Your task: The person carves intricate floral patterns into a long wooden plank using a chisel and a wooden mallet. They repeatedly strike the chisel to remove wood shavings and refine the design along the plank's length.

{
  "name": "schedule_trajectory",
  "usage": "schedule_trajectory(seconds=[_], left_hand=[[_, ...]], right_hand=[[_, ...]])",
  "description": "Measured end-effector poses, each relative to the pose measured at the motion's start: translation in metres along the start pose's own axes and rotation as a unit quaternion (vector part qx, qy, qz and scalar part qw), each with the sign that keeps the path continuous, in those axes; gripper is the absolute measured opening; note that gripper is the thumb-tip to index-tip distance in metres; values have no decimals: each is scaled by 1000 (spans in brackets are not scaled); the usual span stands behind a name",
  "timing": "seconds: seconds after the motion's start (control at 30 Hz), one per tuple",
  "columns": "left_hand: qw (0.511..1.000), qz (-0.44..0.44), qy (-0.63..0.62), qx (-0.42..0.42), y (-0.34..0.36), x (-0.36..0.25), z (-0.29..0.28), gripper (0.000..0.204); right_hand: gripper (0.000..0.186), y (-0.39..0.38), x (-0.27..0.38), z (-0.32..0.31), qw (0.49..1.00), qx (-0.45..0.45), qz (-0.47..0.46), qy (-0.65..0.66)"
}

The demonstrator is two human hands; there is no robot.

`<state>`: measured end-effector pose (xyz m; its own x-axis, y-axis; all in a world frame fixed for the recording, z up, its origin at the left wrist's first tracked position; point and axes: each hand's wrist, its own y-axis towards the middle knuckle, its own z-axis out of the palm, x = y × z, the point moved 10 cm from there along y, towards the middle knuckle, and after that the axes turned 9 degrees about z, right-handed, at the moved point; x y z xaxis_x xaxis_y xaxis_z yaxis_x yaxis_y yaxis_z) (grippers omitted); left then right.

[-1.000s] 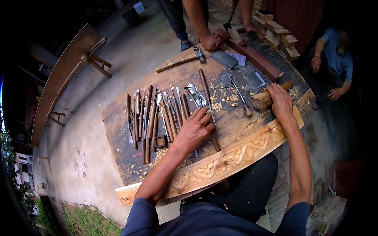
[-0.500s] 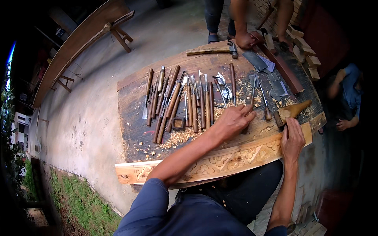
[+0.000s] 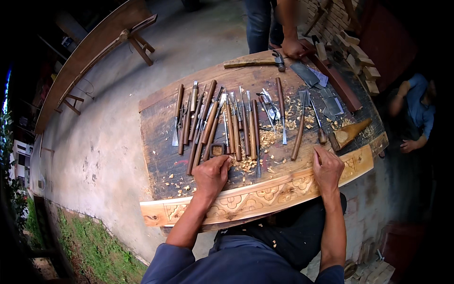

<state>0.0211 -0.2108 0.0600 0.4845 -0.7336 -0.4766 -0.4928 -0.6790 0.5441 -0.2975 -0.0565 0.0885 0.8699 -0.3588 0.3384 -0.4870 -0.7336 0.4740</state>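
My left hand [image 3: 212, 176] is closed just below a small square wooden box [image 3: 217, 149], beside wood shavings [image 3: 246, 165]; whether it holds anything is hidden. A row of wooden-handled chisels [image 3: 208, 123] lies above it. My right hand [image 3: 327, 170] has its fingers curled together at the upper edge of a long carved wooden board [image 3: 250, 203], near a wooden mallet [image 3: 352, 133]; anything within its fingers cannot be made out. A loose chisel [image 3: 297, 135] and a screwdriver-like tool [image 3: 321, 137] lie left of the mallet. Both forearms cross the carved board along the workbench's front.
The workbench [image 3: 165, 99] also bears a hammer [image 3: 250, 62], grey sheets [image 3: 331, 102] and a red-brown beam [image 3: 340, 85]. A co-worker's hand [image 3: 292, 48] rests at the back. Another person [image 3: 417, 113] is at right, near wood blocks [image 3: 369, 71]. A long trestle board [image 3: 75, 59] stands left.
My left hand has left the loose chisel and moved left toward the small box. My right hand has moved down and left, away from the mallet. The view has shifted.
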Motion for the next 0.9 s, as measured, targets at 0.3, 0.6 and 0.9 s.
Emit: schedule_trajectory(seconds=[0.3,0.6,0.9], left_hand=[[999,-18,-48,9,-4,14,6,9],[989,94,-105,36,-8,-11,6,10],[959,264,-93,-47,-24,-60,-13,13]], right_hand=[[16,13,85,69,970,206,56,118],[32,49,114,139,950,300,89,-25],[34,51,117,168,889,429,112,-113]])
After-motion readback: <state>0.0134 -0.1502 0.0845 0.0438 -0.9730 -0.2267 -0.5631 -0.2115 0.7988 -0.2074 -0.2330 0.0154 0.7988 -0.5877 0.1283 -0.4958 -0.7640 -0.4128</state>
